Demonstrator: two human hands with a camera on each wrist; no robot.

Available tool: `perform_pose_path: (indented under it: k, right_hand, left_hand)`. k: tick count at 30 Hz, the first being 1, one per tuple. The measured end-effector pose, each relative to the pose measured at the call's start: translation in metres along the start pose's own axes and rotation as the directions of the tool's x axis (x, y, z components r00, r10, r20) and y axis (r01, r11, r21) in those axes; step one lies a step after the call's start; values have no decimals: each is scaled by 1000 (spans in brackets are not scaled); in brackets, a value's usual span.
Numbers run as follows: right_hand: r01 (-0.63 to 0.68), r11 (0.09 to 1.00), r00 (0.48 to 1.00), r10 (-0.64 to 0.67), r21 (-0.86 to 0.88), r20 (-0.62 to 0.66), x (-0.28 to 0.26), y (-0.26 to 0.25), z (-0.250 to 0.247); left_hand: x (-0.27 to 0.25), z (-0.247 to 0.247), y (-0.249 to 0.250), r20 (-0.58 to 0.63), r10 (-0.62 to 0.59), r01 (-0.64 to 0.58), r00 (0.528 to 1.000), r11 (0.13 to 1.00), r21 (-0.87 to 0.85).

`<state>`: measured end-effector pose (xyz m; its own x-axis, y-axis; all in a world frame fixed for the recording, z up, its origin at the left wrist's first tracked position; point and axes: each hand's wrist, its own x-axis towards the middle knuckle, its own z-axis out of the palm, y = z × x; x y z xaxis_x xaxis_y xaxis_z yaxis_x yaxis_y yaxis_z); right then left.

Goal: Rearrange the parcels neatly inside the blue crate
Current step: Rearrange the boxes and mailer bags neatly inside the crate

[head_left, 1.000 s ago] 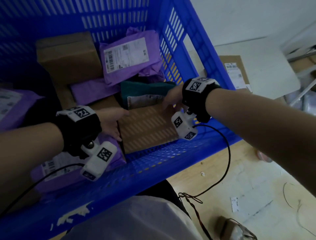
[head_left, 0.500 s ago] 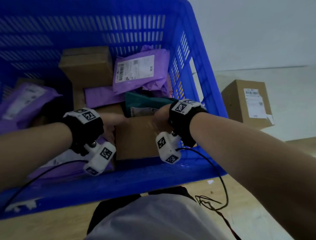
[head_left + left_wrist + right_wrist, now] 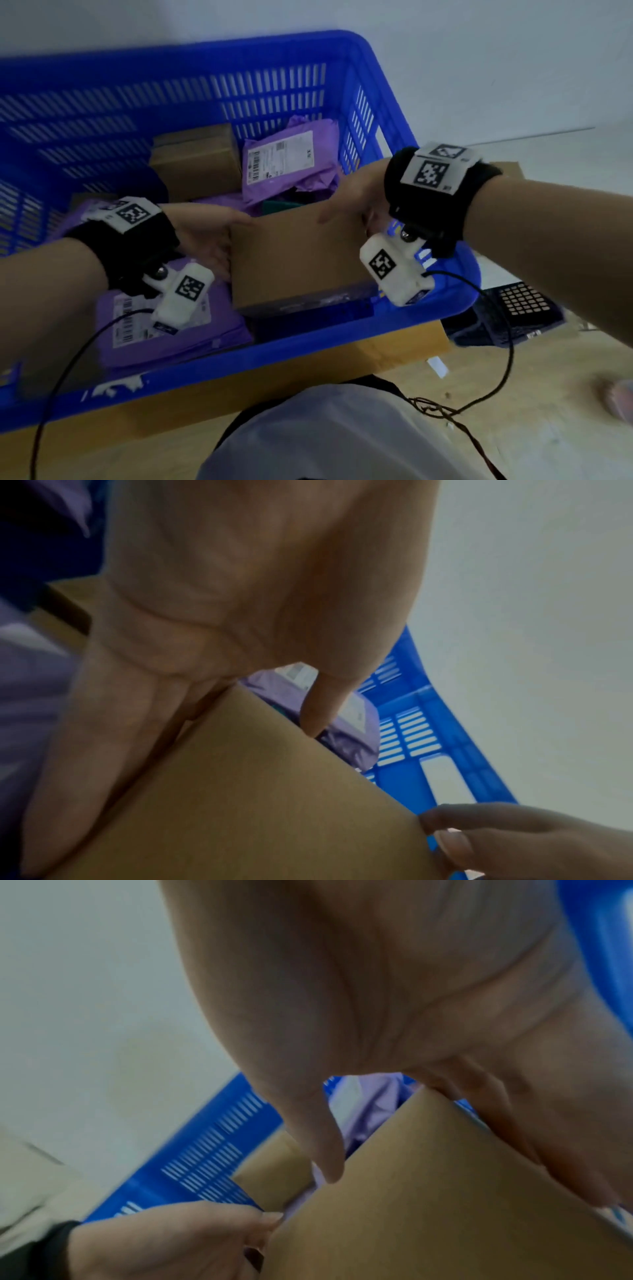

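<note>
A plain brown cardboard box (image 3: 294, 260) is held between my two hands over the near right corner of the blue crate (image 3: 308, 346). My left hand (image 3: 209, 236) grips its left side, thumb on the top face (image 3: 257, 804) and fingers (image 3: 103, 737) down the side. On the right side is my right hand (image 3: 352, 202), its thumb (image 3: 318, 1139) on top of the box (image 3: 445, 1204). In the crate lie a purple mailer (image 3: 284, 161) with a label, another brown box (image 3: 195, 164), a teal parcel (image 3: 277, 205) and a second labelled purple mailer (image 3: 171, 329).
The crate stands on a wooden surface (image 3: 394, 353). A dark slotted basket (image 3: 513, 308) sits on the floor at the right. Behind my right wrist a cardboard box (image 3: 510, 169) lies on the floor. Cables hang from both wrist cameras.
Both hands have closed on the brown box and raised it from the crate floor. The head view has pulled back, so the whole crate shows.
</note>
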<state>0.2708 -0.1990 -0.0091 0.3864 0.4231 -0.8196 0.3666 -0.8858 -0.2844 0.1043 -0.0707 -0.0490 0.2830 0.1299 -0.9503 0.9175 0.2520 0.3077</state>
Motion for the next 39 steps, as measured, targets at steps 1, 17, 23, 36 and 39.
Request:
perform_pose_path:
  k: [1,17,23,36,39]
  right_hand:
    - [26,999,999,-27,41,17,-4,0,-2]
    - [274,894,959,-281,353,-33,-49,15,-25]
    - [286,869,954,-298,403,-34,-49,24,-24]
    - [428,745,899,-409,512,-156,-62,29,-24]
    - [455,708,886,-421,540,-193,-63,23,-20]
  left_hand:
    - [-2,-3,2,-8,13,-14,1000,999,-30]
    - [-45,-24,-15,-166,258,-285,952,944,-165]
    - [-57,-24,-25,-222,255,-304,941,925,-229]
    - [-86,-40,-29,-297,439,-503,848,843,-189]
    - [-92,-34,-24,-327,460,-542,825,808,-230]
